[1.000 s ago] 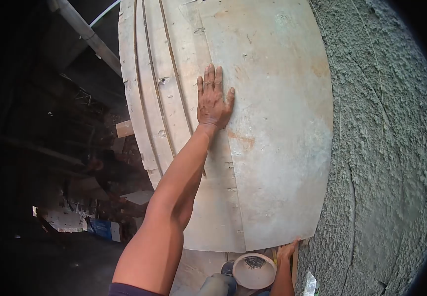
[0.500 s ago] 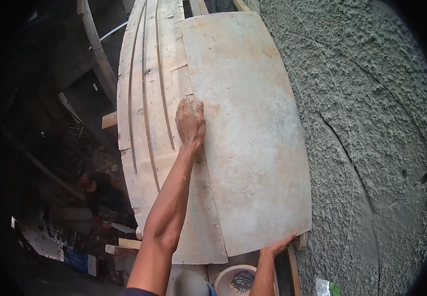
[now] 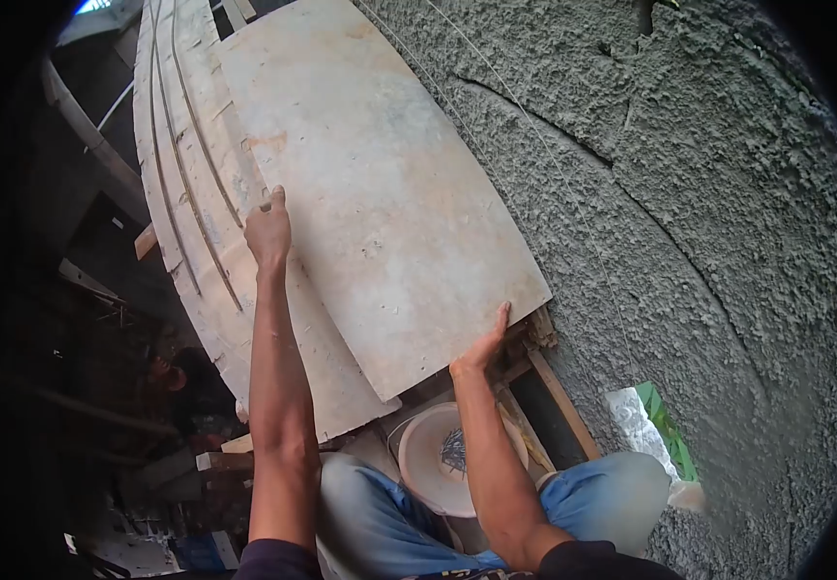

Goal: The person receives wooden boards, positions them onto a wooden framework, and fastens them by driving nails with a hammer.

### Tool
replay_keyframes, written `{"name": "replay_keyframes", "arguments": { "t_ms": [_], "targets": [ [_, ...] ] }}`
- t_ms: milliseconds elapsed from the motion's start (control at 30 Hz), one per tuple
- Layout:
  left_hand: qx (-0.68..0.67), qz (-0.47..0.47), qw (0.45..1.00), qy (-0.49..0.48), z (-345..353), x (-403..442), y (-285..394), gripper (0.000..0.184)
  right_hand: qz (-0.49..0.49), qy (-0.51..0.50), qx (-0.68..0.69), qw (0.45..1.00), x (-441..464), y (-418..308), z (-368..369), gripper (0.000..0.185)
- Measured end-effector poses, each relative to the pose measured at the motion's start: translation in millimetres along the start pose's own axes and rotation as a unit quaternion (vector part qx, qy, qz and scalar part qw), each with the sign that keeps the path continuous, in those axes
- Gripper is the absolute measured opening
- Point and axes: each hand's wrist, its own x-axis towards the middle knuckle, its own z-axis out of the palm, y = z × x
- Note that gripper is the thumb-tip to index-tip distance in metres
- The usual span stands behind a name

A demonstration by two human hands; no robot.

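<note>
A pale, worn plywood sheet lies on top of other boards, slanting away from me beside the rough wall. My left hand is closed around its left edge, fingers curled and thumb along the sheet. At the near right end, my right hand grips the near edge with its thumb on top; the other fingers are hidden beneath. Under the sheet's left side lies a scuffed wooden panel with long dark grooves. A round pale bucket with nails inside stands below my right forearm, between my knees.
The rough grey plastered wall fills the right side, with strings stretched along it. A timber frame has a dark gap near my right knee. A silver and green packet lies at right. Down in the dark left, a person is faintly visible.
My view has turned and tilted down, showing my knees and the whole bucket. My left hand has come nearer along the sheet's edge. My right hand has shifted inward from the corner.
</note>
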Motion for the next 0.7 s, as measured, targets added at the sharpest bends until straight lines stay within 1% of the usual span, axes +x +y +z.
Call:
{"name": "replay_keyframes", "arguments": {
  "t_ms": [33,67,133,167,233,267,333,400,467,533,600,667,700],
  "targets": [
    [-0.013,0.007,1.000,0.010,3.2,-1.2,-3.9,0.069,-0.008,0.023,-0.021,0.999,-12.9,-7.8,10.1,0.075],
    [-0.013,0.010,1.000,0.018,8.6,-3.7,-8.0,0.069,-0.004,0.015,-0.016,1.000,-13.5,-4.4,5.5,0.075],
    [-0.192,-0.089,0.977,0.004,15.2,-3.4,-10.4,0.069,0.022,-0.009,0.000,1.000,-17.1,4.1,0.6,0.070],
    [-0.193,-0.081,0.978,0.014,11.9,-3.5,-11.2,0.069,0.026,-0.018,0.007,0.999,-29.5,6.2,4.8,0.070],
    [-0.142,-0.084,0.985,0.049,10.1,-6.0,-11.6,0.070,-0.015,0.042,-0.062,0.997,-55.1,9.2,13.6,0.072],
    [-0.143,-0.076,0.985,0.053,8.4,-5.4,-16.4,0.070,-0.014,0.037,-0.055,0.998,-66.7,10.4,14.6,0.072],
    [-0.105,-0.078,0.989,0.069,-1.3,-0.7,-23.8,0.070,0.025,0.043,-0.084,0.995,-85.0,14.0,15.8,0.070],
    [-0.082,-0.078,0.990,0.081,-8.6,-5.1,-27.1,0.069,0.035,0.040,-0.088,0.995,-96.1,20.3,2.8,0.071],
    [-0.039,-0.067,0.992,0.097,-2.6,-8.6,-36.4,0.068,0.038,0.032,-0.095,0.994,-93.1,17.9,5.3,0.071],
    [-0.031,-0.074,0.990,0.116,10.3,-8.5,-44.1,0.067,0.037,0.044,-0.092,0.994,-87.9,4.7,-1.7,0.072],
    [-0.089,-0.081,0.988,0.094,21.4,-24.0,-36.6,0.067,0.024,0.050,-0.080,0.995,-68.6,1.9,-11.0,0.074],
    [-0.102,-0.085,0.987,0.089,33.7,-32.2,-37.6,0.066,0.041,0.042,-0.043,0.997,-42.9,0.2,-29.1,0.076],
    [-0.106,-0.071,0.988,0.084,39.4,-35.4,-36.7,0.066,0.028,0.040,-0.067,0.997,-30.1,1.1,-37.8,0.077]
  ]
}}
